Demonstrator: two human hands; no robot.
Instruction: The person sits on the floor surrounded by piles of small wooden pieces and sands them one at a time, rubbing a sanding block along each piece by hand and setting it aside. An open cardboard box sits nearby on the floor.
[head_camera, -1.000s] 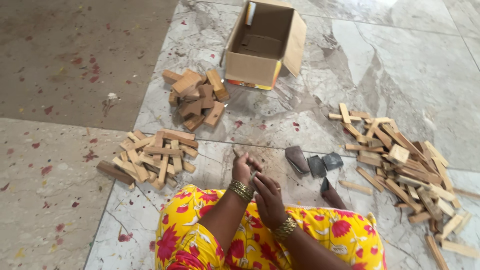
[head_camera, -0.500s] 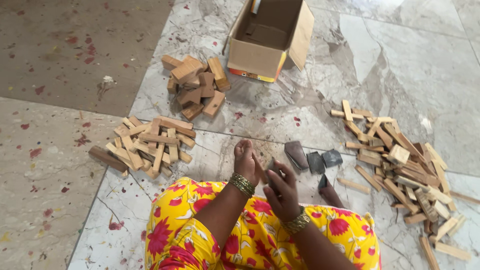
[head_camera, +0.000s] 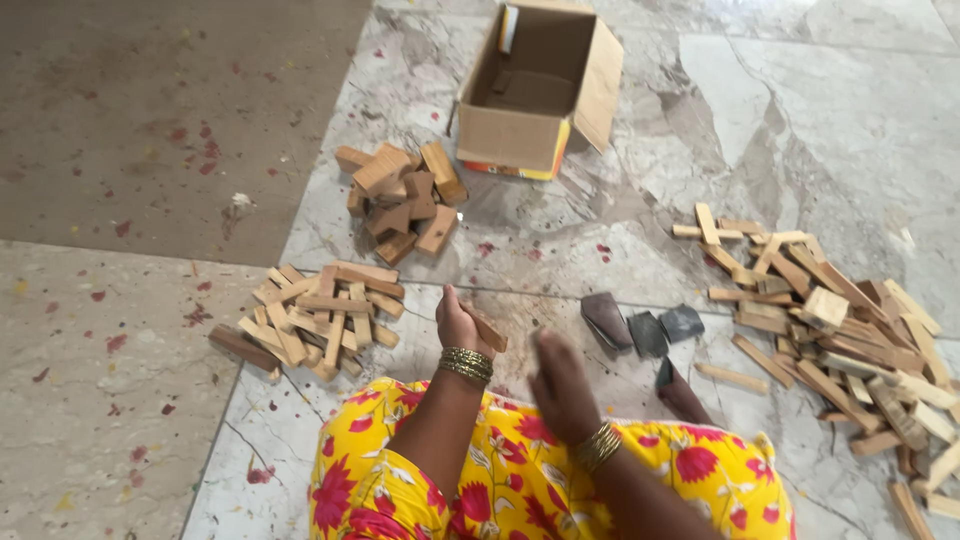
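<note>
- Two hands low in the frame, both wearing gold bangles, above a lap in yellow cloth with red flowers (head_camera: 520, 480).
- Left hand (head_camera: 462, 325) is curled, fingers closed around a small wooden block (head_camera: 487, 328); the block pokes out to the right of the fist, just above the floor.
- Right hand (head_camera: 560, 385) sits just beside it, motion-blurred; whether its fingers are spread or closed, I cannot tell, and nothing shows in it.
- Left of the hands, a heap of thin wooden sticks (head_camera: 320, 315) lies crisscrossed on the marble floor (head_camera: 560, 240), near the left hand but not touching it.
- Further up, a smaller pile of chunky wooden blocks (head_camera: 400, 195) sits well apart from the hands.
- Beyond that pile, an open cardboard box (head_camera: 535, 90) stands with flaps up, its inside looking bare.
- Right of the hands, several dark folded sheets (head_camera: 645, 330) lie in a loose row on the marble, one more closer to the knee.
- Far right, a big scatter of wooden strips (head_camera: 830, 320) spreads towards the frame edge.
- Red specks dot the floor; a darker stone slab (head_camera: 150, 110) fills the upper left.
</note>
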